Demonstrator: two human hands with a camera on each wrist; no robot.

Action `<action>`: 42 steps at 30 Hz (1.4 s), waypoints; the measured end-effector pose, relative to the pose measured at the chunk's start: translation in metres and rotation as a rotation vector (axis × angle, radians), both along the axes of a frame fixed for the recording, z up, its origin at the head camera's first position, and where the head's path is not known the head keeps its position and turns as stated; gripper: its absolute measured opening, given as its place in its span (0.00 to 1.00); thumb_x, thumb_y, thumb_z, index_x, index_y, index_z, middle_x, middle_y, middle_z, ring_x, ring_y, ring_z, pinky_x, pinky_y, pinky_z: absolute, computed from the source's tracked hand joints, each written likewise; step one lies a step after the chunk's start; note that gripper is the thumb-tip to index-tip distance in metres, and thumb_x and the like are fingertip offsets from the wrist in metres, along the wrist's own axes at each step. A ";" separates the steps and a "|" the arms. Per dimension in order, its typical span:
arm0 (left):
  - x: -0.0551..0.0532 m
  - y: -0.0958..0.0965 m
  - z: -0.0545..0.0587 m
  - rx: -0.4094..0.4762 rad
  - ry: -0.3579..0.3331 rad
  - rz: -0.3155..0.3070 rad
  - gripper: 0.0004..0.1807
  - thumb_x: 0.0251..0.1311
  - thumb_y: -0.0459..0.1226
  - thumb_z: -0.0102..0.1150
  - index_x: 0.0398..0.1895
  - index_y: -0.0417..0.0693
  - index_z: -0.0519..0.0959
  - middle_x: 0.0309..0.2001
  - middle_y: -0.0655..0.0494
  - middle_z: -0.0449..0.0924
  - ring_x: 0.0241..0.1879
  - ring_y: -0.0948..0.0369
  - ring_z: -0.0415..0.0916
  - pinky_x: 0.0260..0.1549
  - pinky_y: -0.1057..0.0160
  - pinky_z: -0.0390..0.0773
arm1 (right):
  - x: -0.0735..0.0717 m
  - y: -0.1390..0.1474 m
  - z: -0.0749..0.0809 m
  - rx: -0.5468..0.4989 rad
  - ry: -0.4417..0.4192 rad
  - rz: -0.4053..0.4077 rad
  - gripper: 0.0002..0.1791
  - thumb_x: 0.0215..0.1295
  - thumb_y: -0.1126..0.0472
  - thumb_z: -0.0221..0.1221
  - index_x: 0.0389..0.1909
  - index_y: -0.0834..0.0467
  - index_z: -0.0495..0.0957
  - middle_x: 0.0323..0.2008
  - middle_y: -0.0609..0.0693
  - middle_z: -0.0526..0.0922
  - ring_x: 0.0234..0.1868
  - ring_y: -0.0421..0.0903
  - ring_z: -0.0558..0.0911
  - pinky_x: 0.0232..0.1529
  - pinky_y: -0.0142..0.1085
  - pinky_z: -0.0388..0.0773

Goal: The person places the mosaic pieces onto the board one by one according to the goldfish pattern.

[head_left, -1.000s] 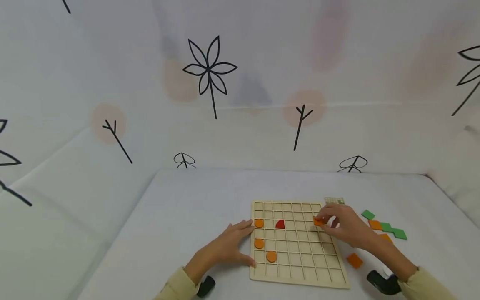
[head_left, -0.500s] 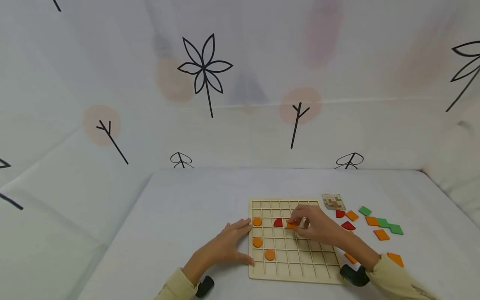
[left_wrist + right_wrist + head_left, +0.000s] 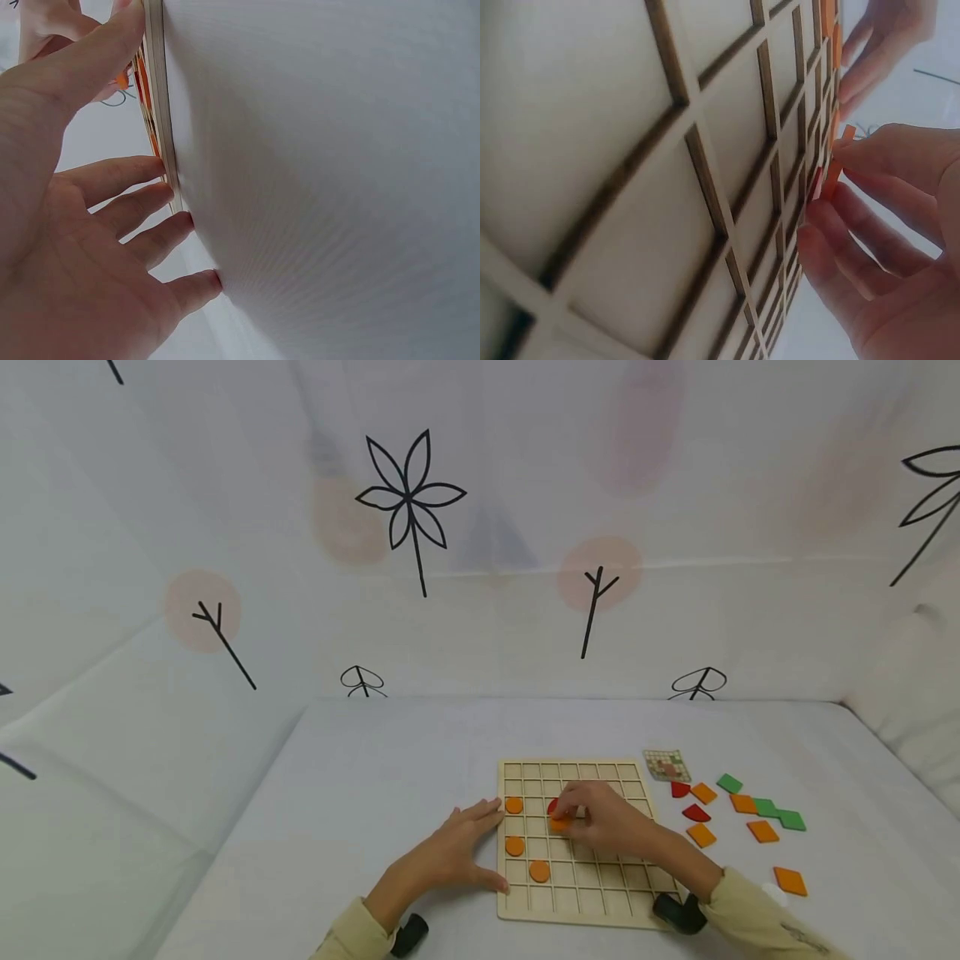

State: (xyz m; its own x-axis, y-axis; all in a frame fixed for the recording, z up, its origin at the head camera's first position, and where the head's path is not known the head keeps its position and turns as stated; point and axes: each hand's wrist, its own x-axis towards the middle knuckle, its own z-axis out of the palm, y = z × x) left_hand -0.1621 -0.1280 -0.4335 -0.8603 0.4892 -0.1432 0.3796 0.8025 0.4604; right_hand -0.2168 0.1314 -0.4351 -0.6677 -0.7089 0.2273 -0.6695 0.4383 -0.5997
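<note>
I am pinching an orange tile (image 3: 560, 825) low over the wooden grid board (image 3: 517, 910), just beside a red piece (image 3: 552, 807).

My right hand (image 3: 611, 818) is gripping the tile between thumb and fingertips, parted only as far as the tile is needing; whether it is touching the board, I cannot tell. The tight spacing is posing the likeliest trouble: my fingers are partly covering both pieces, so the tile could be catching the red one and nudging it askew. A crooked release could be leaving the tile tipped on a raised grid line. My left hand (image 3: 450, 852), spread and holding nothing, is bracing only the left edge, so a hard sideways push could be turning the board.
</note>
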 end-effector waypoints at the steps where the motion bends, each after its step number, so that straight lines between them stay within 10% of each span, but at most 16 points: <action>1: 0.000 0.000 0.000 0.001 0.000 0.000 0.53 0.38 0.60 0.70 0.68 0.45 0.64 0.72 0.53 0.55 0.71 0.54 0.51 0.66 0.43 0.52 | 0.000 -0.001 0.000 0.004 0.001 0.008 0.09 0.53 0.72 0.63 0.31 0.55 0.84 0.32 0.42 0.79 0.32 0.39 0.75 0.33 0.33 0.77; 29: 0.001 -0.002 -0.001 0.011 -0.003 0.008 0.53 0.39 0.60 0.70 0.69 0.45 0.64 0.72 0.54 0.55 0.71 0.55 0.50 0.66 0.43 0.51 | 0.002 -0.001 -0.006 0.031 -0.031 -0.017 0.06 0.54 0.65 0.68 0.32 0.53 0.84 0.32 0.41 0.78 0.30 0.37 0.73 0.29 0.28 0.76; 42: 0.001 -0.002 -0.003 0.018 0.009 -0.005 0.54 0.38 0.61 0.69 0.69 0.45 0.64 0.72 0.54 0.55 0.71 0.55 0.50 0.66 0.43 0.52 | 0.019 0.070 0.011 0.048 -0.041 -0.147 0.07 0.55 0.64 0.67 0.34 0.51 0.81 0.33 0.41 0.77 0.31 0.37 0.73 0.23 0.28 0.72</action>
State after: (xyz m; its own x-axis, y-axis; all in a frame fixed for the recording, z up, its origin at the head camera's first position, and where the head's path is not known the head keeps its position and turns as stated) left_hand -0.1606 -0.1305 -0.4363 -0.8594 0.4955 -0.1261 0.3877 0.7923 0.4712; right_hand -0.1977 0.2011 -0.4242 -0.7729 -0.6125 0.1660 -0.5717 0.5585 -0.6011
